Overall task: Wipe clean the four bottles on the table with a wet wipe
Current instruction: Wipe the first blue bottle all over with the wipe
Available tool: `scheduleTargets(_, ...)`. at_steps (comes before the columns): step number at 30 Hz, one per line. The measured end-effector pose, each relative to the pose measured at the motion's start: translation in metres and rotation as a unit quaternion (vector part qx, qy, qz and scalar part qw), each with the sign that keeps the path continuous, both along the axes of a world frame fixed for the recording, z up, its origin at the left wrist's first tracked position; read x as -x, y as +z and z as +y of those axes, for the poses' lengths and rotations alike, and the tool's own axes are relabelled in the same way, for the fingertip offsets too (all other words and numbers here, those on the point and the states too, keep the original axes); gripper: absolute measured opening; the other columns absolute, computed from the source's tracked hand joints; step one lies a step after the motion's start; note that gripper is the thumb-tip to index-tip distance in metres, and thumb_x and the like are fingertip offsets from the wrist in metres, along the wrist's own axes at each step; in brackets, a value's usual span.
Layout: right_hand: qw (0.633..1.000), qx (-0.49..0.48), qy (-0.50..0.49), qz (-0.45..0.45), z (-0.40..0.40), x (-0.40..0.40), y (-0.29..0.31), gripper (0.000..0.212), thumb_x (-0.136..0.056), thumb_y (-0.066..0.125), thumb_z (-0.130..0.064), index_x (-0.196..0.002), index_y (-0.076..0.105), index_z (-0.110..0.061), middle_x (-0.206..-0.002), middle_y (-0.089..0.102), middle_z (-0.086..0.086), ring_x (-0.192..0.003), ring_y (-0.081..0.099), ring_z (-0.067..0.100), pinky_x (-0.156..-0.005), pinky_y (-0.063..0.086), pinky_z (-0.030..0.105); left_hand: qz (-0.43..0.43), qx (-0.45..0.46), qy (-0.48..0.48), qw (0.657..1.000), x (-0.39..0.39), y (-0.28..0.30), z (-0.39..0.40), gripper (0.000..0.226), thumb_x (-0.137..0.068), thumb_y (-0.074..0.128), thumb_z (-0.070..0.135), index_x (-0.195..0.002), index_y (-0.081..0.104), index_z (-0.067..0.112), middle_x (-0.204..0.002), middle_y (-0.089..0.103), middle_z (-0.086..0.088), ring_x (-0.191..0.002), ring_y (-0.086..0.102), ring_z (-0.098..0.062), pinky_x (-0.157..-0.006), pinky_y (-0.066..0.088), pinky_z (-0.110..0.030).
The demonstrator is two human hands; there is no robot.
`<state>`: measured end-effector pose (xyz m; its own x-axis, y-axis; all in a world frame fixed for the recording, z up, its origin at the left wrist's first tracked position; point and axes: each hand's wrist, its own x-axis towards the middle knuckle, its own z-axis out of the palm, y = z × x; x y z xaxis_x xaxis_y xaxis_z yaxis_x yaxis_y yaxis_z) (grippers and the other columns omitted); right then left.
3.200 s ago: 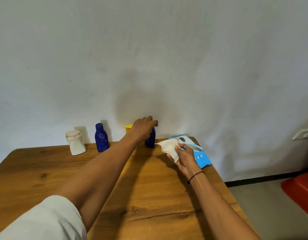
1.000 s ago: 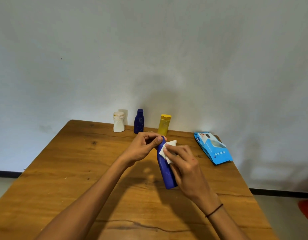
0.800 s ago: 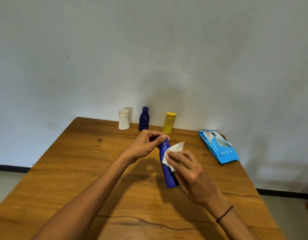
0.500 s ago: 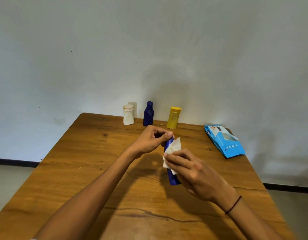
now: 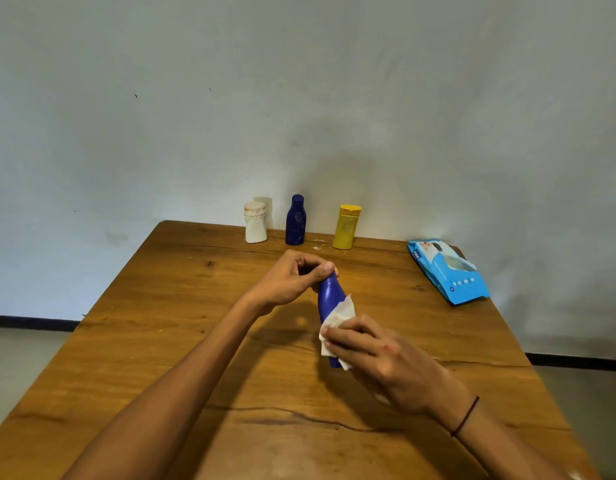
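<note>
Over the middle of the wooden table [image 5: 161,341] I hold a tall blue bottle [image 5: 329,297] nearly upright. My left hand [image 5: 292,280] grips its cap end. My right hand [image 5: 372,351] presses a white wet wipe [image 5: 337,320] around the bottle's lower body, hiding most of the base. Three more bottles stand in a row at the table's far edge by the wall: a white one [image 5: 255,222], a dark blue one [image 5: 295,220] and a yellow one [image 5: 346,226].
A blue pack of wet wipes [image 5: 446,271] lies near the table's far right corner. A grey wall rises right behind the table. Floor shows past the left and right table edges.
My left hand picked the blue bottle from the row and brought it to the table's middle. Over the last second the wipe in my right hand slid down from the bottle's neck to its lower body.
</note>
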<state>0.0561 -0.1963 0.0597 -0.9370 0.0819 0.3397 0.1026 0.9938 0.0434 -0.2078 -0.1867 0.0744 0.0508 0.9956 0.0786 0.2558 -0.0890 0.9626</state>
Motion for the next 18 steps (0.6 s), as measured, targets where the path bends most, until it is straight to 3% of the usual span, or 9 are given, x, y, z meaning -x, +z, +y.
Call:
scheduleTargets(4, 0.996, 0.043, -0.060, 0.059, 0.008, 0.008, -0.003, 0.057, -0.093, 0.066, -0.016, -0.148, 0.051, -0.010, -0.155, 0.047, 0.009, -0.131, 0.048, 0.026, -0.091, 0.061, 0.042, -0.004, -0.006, -0.006, 1.000, 0.001, -0.004, -0.004, 0.028, -0.103, 0.062, 0.033, -0.114, 0.077, 0.012, -0.106, 0.079, 0.000, -0.101, 0.073, -0.016, -0.087, 0.058, -0.027)
scheduleTargets(7, 0.990, 0.061, -0.097, 0.088, 0.013, 0.029, 0.006, 0.055, -0.094, 0.066, -0.014, -0.147, 0.055, -0.006, -0.153, 0.052, 0.012, -0.131, 0.047, 0.027, -0.094, 0.060, 0.046, -0.008, -0.010, -0.007, 1.000, 0.000, -0.004, -0.005, 0.030, -0.103, 0.062, 0.036, -0.115, 0.078, 0.014, -0.107, 0.079, -0.002, -0.103, 0.073, -0.021, -0.089, 0.058, -0.033)
scheduleTargets(9, 0.993, 0.053, -0.078, 0.073, 0.011, 0.034, 0.007, 0.055, -0.096, 0.067, -0.014, -0.148, 0.054, -0.007, -0.155, 0.051, 0.010, -0.134, 0.047, 0.027, -0.099, 0.057, 0.045, -0.020, -0.016, 0.006, 1.000, 0.004, -0.003, -0.006, 0.033, -0.103, 0.061, 0.039, -0.116, 0.078, 0.014, -0.107, 0.079, -0.003, -0.104, 0.073, -0.025, -0.090, 0.058, -0.037)
scheduleTargets(14, 0.998, 0.033, 0.017, 0.042, -0.005, 0.012, -0.011, 0.043, -0.102, 0.059, -0.019, -0.143, 0.060, -0.005, -0.155, 0.053, 0.009, -0.134, 0.052, 0.026, -0.107, 0.050, 0.034, -0.033, -0.025, 0.037, 0.998, 0.020, -0.002, -0.012, 0.032, -0.103, 0.060, 0.035, -0.114, 0.078, 0.011, -0.103, 0.080, -0.001, -0.100, 0.074, -0.016, -0.088, 0.058, -0.026)
scheduleTargets(18, 0.992, 0.078, -0.045, 0.083, 0.006, 0.010, -0.013, 0.048, -0.101, 0.056, -0.019, -0.149, 0.054, -0.011, -0.158, 0.046, 0.005, -0.133, 0.049, 0.022, -0.098, 0.053, 0.030, -0.033, -0.023, 0.029, 0.999, 0.017, -0.005, -0.015, 0.033, -0.101, 0.061, 0.036, -0.114, 0.078, 0.011, -0.104, 0.080, -0.002, -0.101, 0.074, -0.016, -0.089, 0.058, -0.026)
